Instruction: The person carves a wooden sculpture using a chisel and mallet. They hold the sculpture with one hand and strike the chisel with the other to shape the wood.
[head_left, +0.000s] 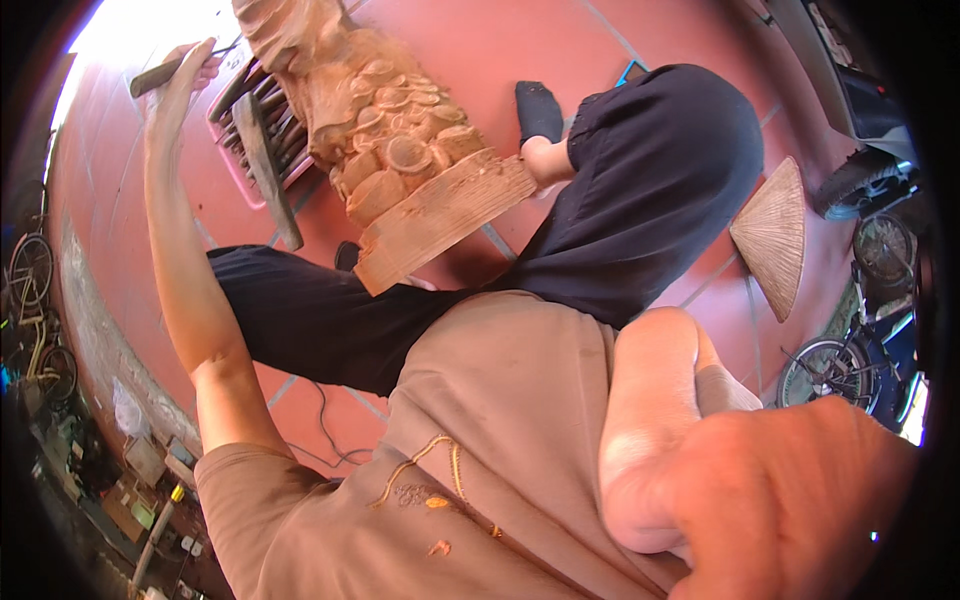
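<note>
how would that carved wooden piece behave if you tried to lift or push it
The carved wooden piece probably feels heavy for its size, given its thick, solid-looking base. It should stay stiff, being wood. Its raised round carvings might chip if knocked.

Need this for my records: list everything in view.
Wood carving: 1, brown, between the legs
Tool: 1, brown, upper left
Basket: 1, pink, left of carving
Basket tools: many, brown, inside
Wood bar: 1, brownish, over basket
Hat: 1, tan, right floor
Wheels: several, dark, both edges
Cord: 1, dark, lower left
Clutter: uncounted, mixed, lower left
Floor: 1, red tile, throughout
Shirt: 1, brown, lower centre
Trousers: 1 pair, dark, both legs
Sock: 1, dark, right foot
Left hand: 1, bare, around tool
Right hand: 1, bare, lower right
</note>
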